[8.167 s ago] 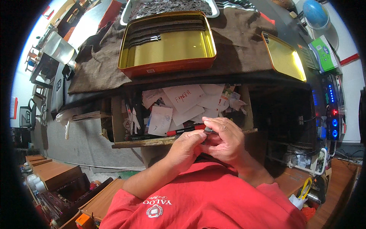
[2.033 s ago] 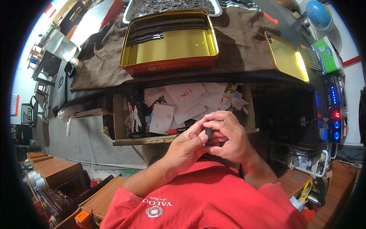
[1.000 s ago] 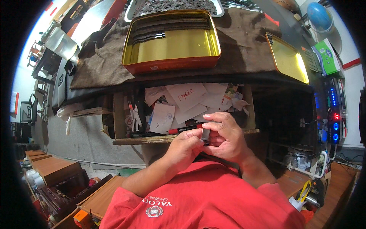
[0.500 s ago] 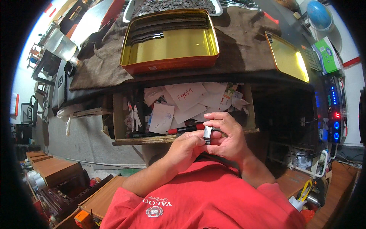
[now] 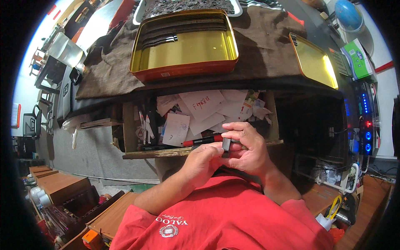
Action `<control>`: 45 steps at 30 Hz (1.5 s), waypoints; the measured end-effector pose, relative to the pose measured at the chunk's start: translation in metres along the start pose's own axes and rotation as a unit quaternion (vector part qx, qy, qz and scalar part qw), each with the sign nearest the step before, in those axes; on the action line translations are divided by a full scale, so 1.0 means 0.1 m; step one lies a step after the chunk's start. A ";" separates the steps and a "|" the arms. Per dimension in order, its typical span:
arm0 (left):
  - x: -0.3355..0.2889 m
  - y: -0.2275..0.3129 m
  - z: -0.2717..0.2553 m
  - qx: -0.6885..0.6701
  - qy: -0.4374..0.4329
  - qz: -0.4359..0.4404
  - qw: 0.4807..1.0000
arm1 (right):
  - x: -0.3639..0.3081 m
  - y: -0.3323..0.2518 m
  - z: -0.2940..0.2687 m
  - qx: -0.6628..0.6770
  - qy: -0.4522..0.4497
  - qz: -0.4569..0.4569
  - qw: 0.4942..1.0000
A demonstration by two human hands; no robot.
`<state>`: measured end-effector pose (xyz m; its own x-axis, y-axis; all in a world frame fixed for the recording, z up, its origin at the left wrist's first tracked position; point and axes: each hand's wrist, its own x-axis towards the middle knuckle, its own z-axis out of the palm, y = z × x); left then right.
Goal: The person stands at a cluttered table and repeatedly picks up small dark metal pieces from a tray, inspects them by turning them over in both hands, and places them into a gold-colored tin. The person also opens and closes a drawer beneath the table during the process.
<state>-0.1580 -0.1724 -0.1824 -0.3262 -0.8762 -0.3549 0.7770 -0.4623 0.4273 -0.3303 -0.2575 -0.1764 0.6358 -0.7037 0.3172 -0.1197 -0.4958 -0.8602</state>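
Just over the front edge of an open drawer [image 5: 166,154], both hands hold one small, dark, flat-sided rectangular piece [image 5: 226,144] with a faint sheen. My left hand [image 5: 202,161] pinches its lower end between thumb and fingers. Curled around its right side, my right hand [image 5: 252,148] has fingers closed about it, the index finger arching above. The palms hide part of the piece. Beyond the drawer, a red tin box [image 5: 183,71] with a gold inside stands on the table. Rows of dark strips [image 5: 185,27] lie along its far side.
White papers [image 5: 202,106], a red marker [image 5: 200,141] and scissors [image 5: 146,127] lie in the drawer. A gold lid [image 5: 314,62] rests at the table's right, by a green box [image 5: 357,60]. Behind the tin is a white tray [image 5: 238,9] of dark bits. A lit computer tower [image 5: 366,121] stands right.
The piece has tilted slightly in my fingers, and its upper face has gone from bright to dark. Both hands stay nearly where they were.
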 end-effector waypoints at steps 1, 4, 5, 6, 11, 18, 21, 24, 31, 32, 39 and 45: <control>0.00 0.00 0.00 -0.007 0.000 -0.003 1.000 | 0.00 0.00 0.00 -0.005 -0.001 -0.006 1.000; 0.00 -0.02 -0.01 -0.002 0.008 0.000 1.000 | 0.00 -0.01 0.00 -0.006 -0.001 -0.009 1.000; 0.00 -0.02 -0.02 0.010 0.008 0.007 1.000 | 0.00 0.00 0.00 -0.003 -0.001 -0.007 1.000; 0.00 -0.03 -0.03 0.010 0.006 0.010 1.000 | 0.00 0.00 0.00 -0.006 -0.002 -0.009 1.000; 0.00 -0.04 -0.10 0.007 -0.003 0.001 1.000 | 0.01 0.00 0.00 -0.016 -0.004 -0.017 1.000; 0.02 -0.08 -0.07 0.033 -0.019 0.019 0.999 | 0.03 -0.02 0.01 -0.015 -0.013 -0.025 0.999; 0.01 -0.07 -0.06 0.025 -0.019 0.016 0.999 | 0.03 -0.04 0.00 -0.002 -0.024 -0.003 1.000; 0.01 -0.07 -0.10 0.019 -0.028 0.017 0.999 | 0.02 -0.05 -0.01 0.034 -0.036 0.022 0.999; 0.03 -0.06 -0.10 0.031 -0.099 0.019 0.994 | 0.02 0.01 -0.04 0.229 -0.040 0.111 0.966; 0.02 -0.05 -0.07 0.045 -0.096 0.015 0.994 | 0.02 0.02 -0.05 0.257 -0.029 0.120 0.959; 0.01 0.00 -0.03 0.112 -0.102 -0.004 0.988 | 0.02 0.00 -0.03 0.205 0.002 0.147 0.968; 0.00 -0.03 -0.05 0.084 -0.088 -0.016 0.992 | 0.02 -0.06 -0.04 0.274 0.002 0.226 0.935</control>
<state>-0.1574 -0.1705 -0.1878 -0.4486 -0.8646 -0.2264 0.6687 -0.4928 0.5568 -0.3314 -0.2583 -0.1692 0.6109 -0.7814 -0.1278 0.0338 0.1870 -0.9818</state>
